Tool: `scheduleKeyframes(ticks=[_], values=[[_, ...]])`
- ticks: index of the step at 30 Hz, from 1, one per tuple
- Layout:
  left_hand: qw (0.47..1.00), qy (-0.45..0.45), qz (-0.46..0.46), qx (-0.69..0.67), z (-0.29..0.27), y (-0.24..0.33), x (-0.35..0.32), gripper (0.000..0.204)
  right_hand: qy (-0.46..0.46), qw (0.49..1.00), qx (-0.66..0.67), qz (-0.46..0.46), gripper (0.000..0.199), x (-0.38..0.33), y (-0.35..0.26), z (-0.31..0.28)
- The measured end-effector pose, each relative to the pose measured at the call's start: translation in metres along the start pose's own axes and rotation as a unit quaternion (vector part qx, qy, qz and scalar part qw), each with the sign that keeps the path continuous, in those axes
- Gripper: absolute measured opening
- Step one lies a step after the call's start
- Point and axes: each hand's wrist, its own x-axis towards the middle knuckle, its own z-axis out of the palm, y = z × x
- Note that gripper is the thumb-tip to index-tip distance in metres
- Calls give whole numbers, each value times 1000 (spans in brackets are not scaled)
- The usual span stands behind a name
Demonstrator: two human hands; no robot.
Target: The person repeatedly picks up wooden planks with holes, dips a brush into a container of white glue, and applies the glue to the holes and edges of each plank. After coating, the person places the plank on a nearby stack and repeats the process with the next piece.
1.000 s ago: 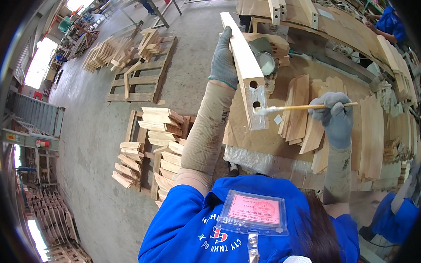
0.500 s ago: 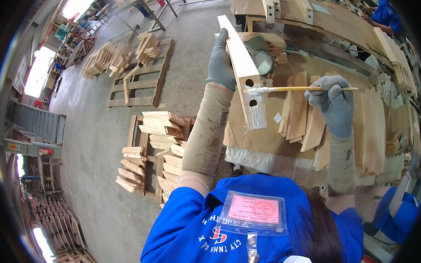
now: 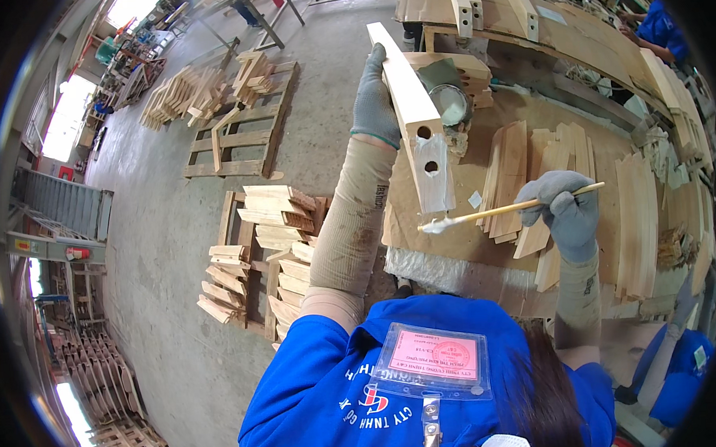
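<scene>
My left hand (image 3: 376, 101), in a grey glove, is closed round a long pale wooden bar (image 3: 407, 92), raised and tilted. Its near end face has two dark round holes and a wet white coating, like glue, around and below them. My gloved right hand (image 3: 562, 208) pinches a thin wooden stick (image 3: 506, 209). The stick's tip is thick with the same white stuff and sits just below the bar's coated end, apart from it. Behind the bar stands an open can (image 3: 450, 104) with white contents.
Flat wooden slats (image 3: 508, 179) lie on a cardboard-covered table (image 3: 421, 221) to the right. Stacked wooden pieces (image 3: 279, 218) and a pallet (image 3: 237, 158) are on the floor at left. More bars (image 3: 520, 13) rest on a far bench; co-workers in blue are at the right.
My right hand has moved down, taking the stick's tip off the bar's end face to below it; the stick now slants. My left hand keeps hold of the bar, almost unmoved.
</scene>
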Motion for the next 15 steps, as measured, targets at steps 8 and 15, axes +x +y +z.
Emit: scheduleKeyframes(ticks=[8, 15], values=[[1000, 13, -14, 9, 0, 0, 4, 28, 102, 993, 13, -51, 26, 10, 3, 2], [1000, 9, 19, 6, -9, 0, 5, 30, 95, 995, 23, -1, 26, -8, 7, -3]])
